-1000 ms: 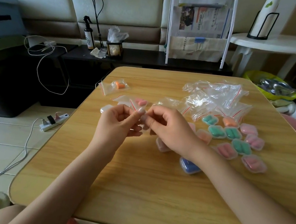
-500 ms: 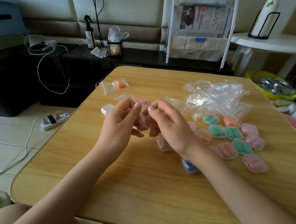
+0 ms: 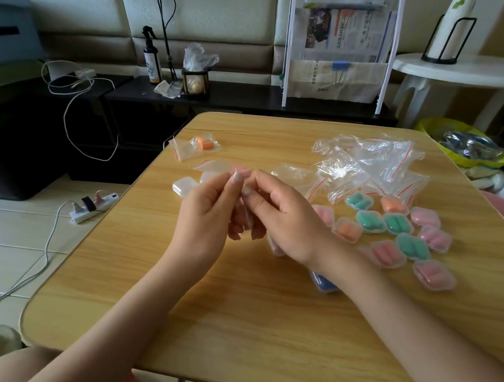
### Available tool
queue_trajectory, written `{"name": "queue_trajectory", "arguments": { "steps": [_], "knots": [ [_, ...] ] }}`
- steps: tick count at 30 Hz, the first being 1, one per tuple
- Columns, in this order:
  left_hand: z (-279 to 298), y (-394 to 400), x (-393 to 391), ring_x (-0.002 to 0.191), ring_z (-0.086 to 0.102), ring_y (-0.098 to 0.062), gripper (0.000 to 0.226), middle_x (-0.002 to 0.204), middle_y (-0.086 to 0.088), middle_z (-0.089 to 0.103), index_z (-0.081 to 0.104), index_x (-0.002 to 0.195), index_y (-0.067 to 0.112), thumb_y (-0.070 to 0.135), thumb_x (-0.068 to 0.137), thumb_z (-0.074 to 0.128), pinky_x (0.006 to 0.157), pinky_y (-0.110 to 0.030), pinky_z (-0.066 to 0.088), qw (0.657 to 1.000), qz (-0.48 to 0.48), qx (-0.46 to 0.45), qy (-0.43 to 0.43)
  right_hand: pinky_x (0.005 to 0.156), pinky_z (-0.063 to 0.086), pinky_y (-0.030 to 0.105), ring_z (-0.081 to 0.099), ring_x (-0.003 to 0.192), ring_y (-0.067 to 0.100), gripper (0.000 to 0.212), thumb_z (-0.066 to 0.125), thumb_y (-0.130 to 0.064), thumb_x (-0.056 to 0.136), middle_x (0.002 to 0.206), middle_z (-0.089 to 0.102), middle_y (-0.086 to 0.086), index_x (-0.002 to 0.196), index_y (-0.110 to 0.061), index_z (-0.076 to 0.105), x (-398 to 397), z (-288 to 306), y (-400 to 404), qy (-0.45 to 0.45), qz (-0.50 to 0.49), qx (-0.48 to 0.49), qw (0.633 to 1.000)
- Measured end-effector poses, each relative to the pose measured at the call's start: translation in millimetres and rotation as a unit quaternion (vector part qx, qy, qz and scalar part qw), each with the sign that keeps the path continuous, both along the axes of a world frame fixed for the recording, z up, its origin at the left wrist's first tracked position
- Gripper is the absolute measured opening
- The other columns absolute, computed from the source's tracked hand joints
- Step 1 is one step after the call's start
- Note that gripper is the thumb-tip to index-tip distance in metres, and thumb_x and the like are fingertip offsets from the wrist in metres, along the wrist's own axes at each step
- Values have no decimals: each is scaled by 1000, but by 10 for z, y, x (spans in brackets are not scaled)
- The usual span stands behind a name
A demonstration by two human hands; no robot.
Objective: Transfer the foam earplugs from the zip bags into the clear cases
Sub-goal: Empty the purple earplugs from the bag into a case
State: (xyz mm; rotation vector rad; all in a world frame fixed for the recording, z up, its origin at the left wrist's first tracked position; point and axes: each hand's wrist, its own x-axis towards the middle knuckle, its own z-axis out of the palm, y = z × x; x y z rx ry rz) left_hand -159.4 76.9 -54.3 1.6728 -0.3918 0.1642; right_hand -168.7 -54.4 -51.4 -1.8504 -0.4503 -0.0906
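My left hand [image 3: 209, 214] and my right hand [image 3: 285, 217] meet above the wooden table [image 3: 259, 320] and both pinch a small clear zip bag [image 3: 243, 209] between thumbs and fingers. Just behind my fingers lies another zip bag with pink earplugs [image 3: 240, 170]. A zip bag with orange earplugs [image 3: 203, 145] lies further back at the left. An empty clear case [image 3: 183, 186] sits left of my left hand. Several filled cases [image 3: 398, 235] with pink, green and orange earplugs lie right of my right hand. A blue case [image 3: 323, 285] shows under my right forearm.
A heap of empty zip bags [image 3: 372, 165] lies at the table's back right. Off the table's left edge, a power strip and white cable [image 3: 91, 208] lie on the floor. A low black shelf [image 3: 256, 101] and a newspaper rack [image 3: 340, 42] stand behind.
Both hands have risen slightly and drawn closer together on the small bag, thumbs now up at its top edge. Nothing on the table moved.
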Motion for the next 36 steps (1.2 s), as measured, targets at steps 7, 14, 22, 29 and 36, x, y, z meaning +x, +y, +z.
{"name": "queue_trajectory", "arguments": {
  "steps": [7,14,22,29,36],
  "knots": [
    [-146,-40,20,47,51,-22,35,53,-5,52,46,73,10,26,101,33,49,-44,44,965,108,176,-164,45,35,38,40,46,13,30,42,-24,102,53,46,-5,72,-29,36,10,-90,84,-146,-149,-125,970],
    [-145,-94,-20,44,37,-14,35,52,9,36,31,66,21,22,100,38,44,-32,26,942,117,233,-211,45,24,29,43,52,16,20,47,-18,94,61,46,-4,78,-17,35,51,-53,-8,-216,-262,-222,914],
    [-114,-6,-6,52,50,-34,39,51,-11,49,42,65,11,30,99,43,53,-50,41,962,138,171,-165,64,44,28,45,90,11,8,58,-2,84,104,58,7,78,-6,61,107,-49,-71,-364,-188,-270,872],
    [-152,-20,-27,48,37,-16,34,49,10,35,33,66,19,29,96,45,43,-24,29,933,107,198,-282,79,50,40,44,115,18,50,26,-37,87,138,49,2,85,-10,68,88,-127,-35,-219,-148,-314,912],
    [-97,-35,-62,48,55,-15,36,53,1,55,52,74,14,40,96,41,47,-36,47,969,100,121,-190,82,49,18,49,118,14,58,56,-28,95,138,43,-3,146,-39,31,106,-65,-75,-78,-128,-212,966]
  ]
}}
